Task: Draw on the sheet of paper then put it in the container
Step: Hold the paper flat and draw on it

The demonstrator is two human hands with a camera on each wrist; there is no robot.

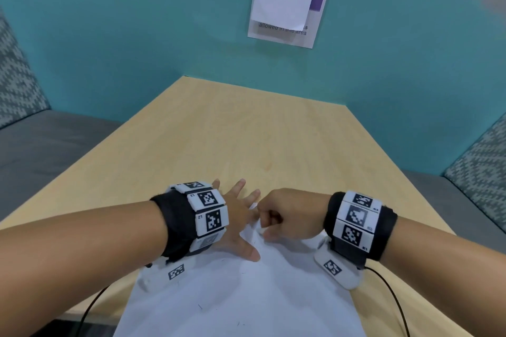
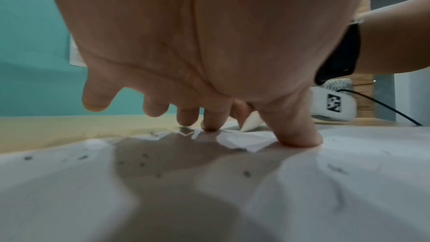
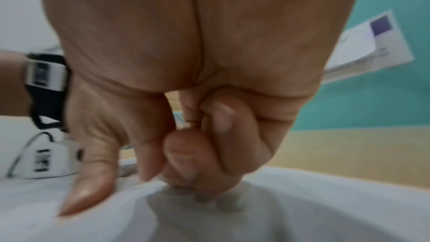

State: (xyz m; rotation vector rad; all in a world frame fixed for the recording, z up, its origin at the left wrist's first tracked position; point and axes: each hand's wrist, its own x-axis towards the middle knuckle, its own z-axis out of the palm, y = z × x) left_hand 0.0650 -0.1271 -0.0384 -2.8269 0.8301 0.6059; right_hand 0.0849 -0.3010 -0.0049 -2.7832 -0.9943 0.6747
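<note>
A white sheet of paper (image 1: 241,295) with small dark specks lies at the near edge of the wooden table (image 1: 246,131). My left hand (image 1: 238,219) is spread flat on the sheet's far edge, and the thumb and fingertips (image 2: 300,139) press down on it. My right hand (image 1: 284,216) is curled beside it, touching the left fingers. Its thumb and forefinger pinch a small raised fold of the sheet, and its knuckles (image 3: 186,181) rest on the paper (image 3: 325,200). The sheet is wrinkled between the two hands (image 2: 237,139). No pen and no container are in view.
A teal wall with a taped white sign (image 1: 287,8) stands behind the table. Grey patterned seats flank it at the left (image 1: 41,150) and the right (image 1: 479,167). Black cables (image 1: 394,295) trail from both wrist cameras over the near edge.
</note>
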